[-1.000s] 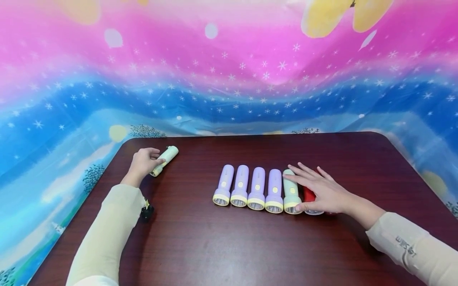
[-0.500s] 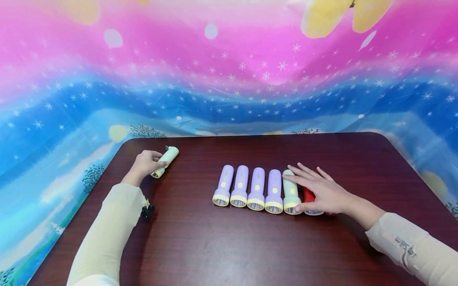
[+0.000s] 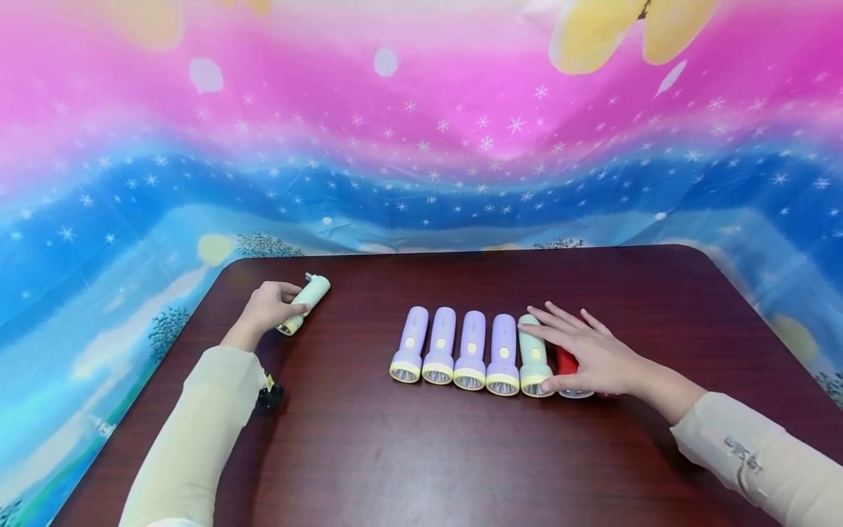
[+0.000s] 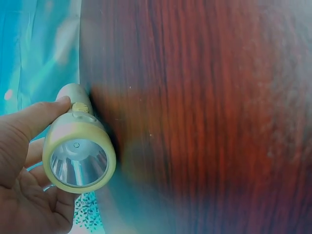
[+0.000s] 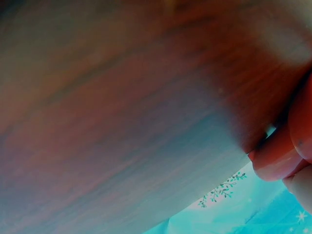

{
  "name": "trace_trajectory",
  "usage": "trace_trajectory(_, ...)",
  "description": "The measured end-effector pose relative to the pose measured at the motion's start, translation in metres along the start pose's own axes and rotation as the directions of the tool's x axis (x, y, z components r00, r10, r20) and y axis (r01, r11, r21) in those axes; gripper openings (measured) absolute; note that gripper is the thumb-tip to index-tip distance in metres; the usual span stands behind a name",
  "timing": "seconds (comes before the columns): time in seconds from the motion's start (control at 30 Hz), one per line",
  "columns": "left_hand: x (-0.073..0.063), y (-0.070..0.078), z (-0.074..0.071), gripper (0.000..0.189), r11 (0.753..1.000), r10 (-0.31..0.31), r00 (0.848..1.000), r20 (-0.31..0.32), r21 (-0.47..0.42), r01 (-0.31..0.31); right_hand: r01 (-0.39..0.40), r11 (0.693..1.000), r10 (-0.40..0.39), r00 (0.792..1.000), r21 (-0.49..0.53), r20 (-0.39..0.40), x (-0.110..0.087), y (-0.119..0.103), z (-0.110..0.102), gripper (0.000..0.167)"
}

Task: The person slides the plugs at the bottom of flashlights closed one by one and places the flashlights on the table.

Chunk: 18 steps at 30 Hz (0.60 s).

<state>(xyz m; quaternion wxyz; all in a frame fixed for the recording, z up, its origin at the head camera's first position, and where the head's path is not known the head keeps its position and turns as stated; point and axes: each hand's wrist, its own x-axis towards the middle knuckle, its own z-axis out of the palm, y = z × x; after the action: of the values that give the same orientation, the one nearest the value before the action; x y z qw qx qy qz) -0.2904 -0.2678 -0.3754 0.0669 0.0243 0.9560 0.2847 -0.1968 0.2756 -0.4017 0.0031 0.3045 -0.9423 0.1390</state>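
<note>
Near the table's back left, my left hand (image 3: 266,306) grips a pale green flashlight (image 3: 315,291), its tail pointing back and to the right. Small plug prongs (image 3: 309,277) stick out at that tail. In the left wrist view the thumb (image 4: 44,116) lies beside the yellow switch (image 4: 80,107), and the lamp head (image 4: 111,168) looks unlit. My right hand (image 3: 589,355), fingers spread, rests over a green flashlight (image 3: 534,353) and a red flashlight (image 3: 566,361) it partly hides. Several purple flashlights (image 3: 472,340) lie side by side to their left.
The dark wooden table (image 3: 408,454) has rounded back corners. Behind it hangs a pink and blue cloth (image 3: 428,146) printed with snowflakes. A small black device (image 3: 271,397) shows under the left wrist.
The prongs at the pale green flashlight's tail show more now, and my left thumb has shifted slightly along its body. My right hand and the row of flashlights stay put.
</note>
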Motion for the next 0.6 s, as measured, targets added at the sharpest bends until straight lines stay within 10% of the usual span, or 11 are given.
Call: trace_trajectory(0.6,-0.011,0.009,0.002,0.052,0.998,0.024,0.991,-0.135,-0.048,-0.030,0.012,1.000,-0.012,1.000,0.002,-0.006,0.001,0.000,-0.001,0.090)
